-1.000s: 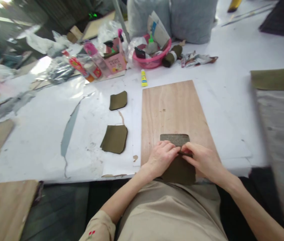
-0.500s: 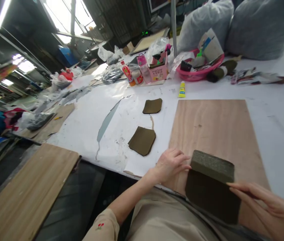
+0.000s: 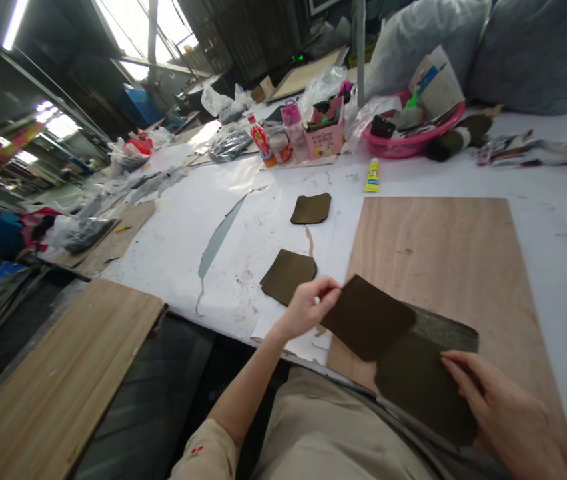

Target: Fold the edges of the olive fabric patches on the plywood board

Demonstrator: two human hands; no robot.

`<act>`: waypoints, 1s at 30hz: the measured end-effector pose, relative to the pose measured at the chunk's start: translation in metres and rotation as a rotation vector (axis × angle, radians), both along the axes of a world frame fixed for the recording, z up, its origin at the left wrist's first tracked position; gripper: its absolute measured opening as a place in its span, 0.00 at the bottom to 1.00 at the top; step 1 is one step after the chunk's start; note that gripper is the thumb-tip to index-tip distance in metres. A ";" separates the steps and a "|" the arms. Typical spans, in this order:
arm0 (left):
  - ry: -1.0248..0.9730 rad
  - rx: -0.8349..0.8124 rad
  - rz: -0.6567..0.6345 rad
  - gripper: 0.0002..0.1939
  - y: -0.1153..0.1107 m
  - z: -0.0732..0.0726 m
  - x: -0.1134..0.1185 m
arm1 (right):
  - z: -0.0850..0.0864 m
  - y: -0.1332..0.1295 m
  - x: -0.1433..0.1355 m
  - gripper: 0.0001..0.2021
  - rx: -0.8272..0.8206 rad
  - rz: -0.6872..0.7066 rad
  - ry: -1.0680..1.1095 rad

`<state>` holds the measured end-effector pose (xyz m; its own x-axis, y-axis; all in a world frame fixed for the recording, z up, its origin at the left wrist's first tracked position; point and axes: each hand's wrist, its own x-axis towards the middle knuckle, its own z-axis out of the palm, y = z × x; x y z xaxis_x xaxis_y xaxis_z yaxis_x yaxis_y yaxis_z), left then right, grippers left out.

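Observation:
My left hand [image 3: 308,310] pinches the corner of a dark brown fabric piece [image 3: 369,315], raised and slanting across the plywood board [image 3: 433,247]. My right hand [image 3: 506,403] has its thumb and fingers closed at the edge of a second brown fabric piece [image 3: 423,390], which lies at the board's front edge. Behind these, partly covered, shows a speckled grey-green strip [image 3: 451,328]. Just left of the board, a small stack of brown fabric pieces [image 3: 287,273] sits by my left hand. Farther back lies another small stack [image 3: 310,208].
A yellow tube [image 3: 372,177] lies behind the board. Farther back stand a red-labelled bottle [image 3: 260,139], a pink box [image 3: 325,139] and a pink basket [image 3: 403,148] of odds and ends. Stuffed plastic bags [image 3: 428,47] fill the back right. The white table covering has a torn patch [image 3: 221,233].
My left hand has moved left and up, lifting a brown fabric piece by its corner. The speckled strip is now more covered. My right hand stays at the lower piece's edge.

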<state>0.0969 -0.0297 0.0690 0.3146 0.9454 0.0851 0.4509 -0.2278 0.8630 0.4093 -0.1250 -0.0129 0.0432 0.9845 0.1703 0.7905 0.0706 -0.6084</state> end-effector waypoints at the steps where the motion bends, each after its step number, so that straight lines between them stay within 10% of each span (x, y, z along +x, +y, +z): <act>1: 0.001 0.023 0.100 0.14 0.006 0.000 -0.018 | -0.001 -0.001 -0.004 0.27 0.060 0.008 -0.053; 9: 0.725 0.102 0.535 0.10 0.045 -0.036 -0.105 | 0.000 -0.004 -0.013 0.19 0.192 0.081 -0.233; 21: 0.771 0.097 0.825 0.10 0.049 -0.050 -0.097 | -0.010 -0.002 -0.011 0.15 0.306 0.057 -0.245; 30: 0.998 0.223 0.729 0.11 0.046 -0.056 -0.089 | -0.007 0.000 -0.014 0.12 0.355 0.060 -0.209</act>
<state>0.0079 0.0163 0.0134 -0.2551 0.9218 0.2919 0.9665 0.2522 0.0481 0.3955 -0.1255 -0.0198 -0.0838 0.8629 0.4983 0.8827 0.2964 -0.3648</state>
